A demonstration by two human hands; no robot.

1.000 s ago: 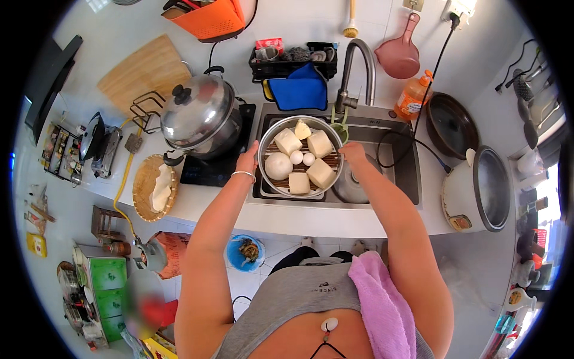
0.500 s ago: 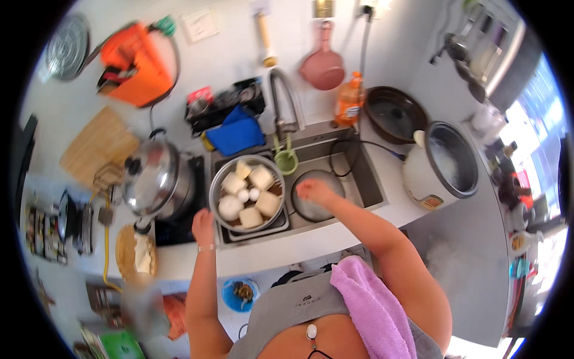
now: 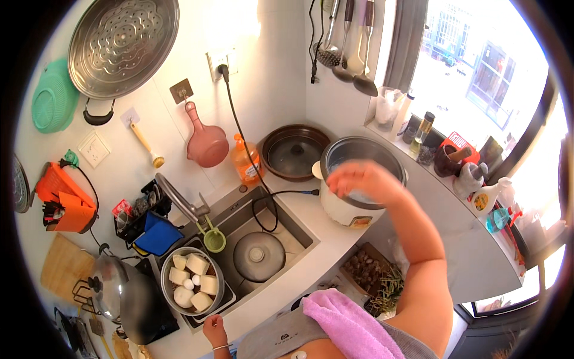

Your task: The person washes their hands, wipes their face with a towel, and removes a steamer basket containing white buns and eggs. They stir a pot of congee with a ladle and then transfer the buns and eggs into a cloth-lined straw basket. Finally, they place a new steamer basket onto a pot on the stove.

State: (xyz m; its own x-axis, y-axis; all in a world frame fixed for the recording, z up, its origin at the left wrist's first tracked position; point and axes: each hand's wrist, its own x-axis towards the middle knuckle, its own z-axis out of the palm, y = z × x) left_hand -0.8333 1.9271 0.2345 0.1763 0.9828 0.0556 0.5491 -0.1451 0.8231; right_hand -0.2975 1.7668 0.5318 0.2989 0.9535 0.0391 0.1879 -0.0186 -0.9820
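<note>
My right hand (image 3: 368, 181) hovers over the open white rice cooker (image 3: 347, 206) at the right of the counter, its fingers bent and blurred; I cannot make out anything in them. The cooker's grey inner pot is partly hidden behind it. Close to the counter's front edge, my left hand (image 3: 213, 329) is loosely closed with nothing visible inside. Just beyond it stands a round metal pot (image 3: 169, 303) of white steamed buns (image 3: 197, 263) and small white eggs (image 3: 195, 279). A round grey lid (image 3: 259, 257) with a knob lies in the sink (image 3: 302, 244).
A black power cord (image 3: 242, 140) drapes from the wall socket into the sink. An orange soap bottle (image 3: 246, 161) and a brown basin (image 3: 296, 149) stand behind. At left is a steel pot (image 3: 110, 287); bottles (image 3: 423, 128) line the windowsill.
The view has swung to the right. My right hand has gone from above the sink to above the rice cooker. My left hand stays near the counter's front edge.
</note>
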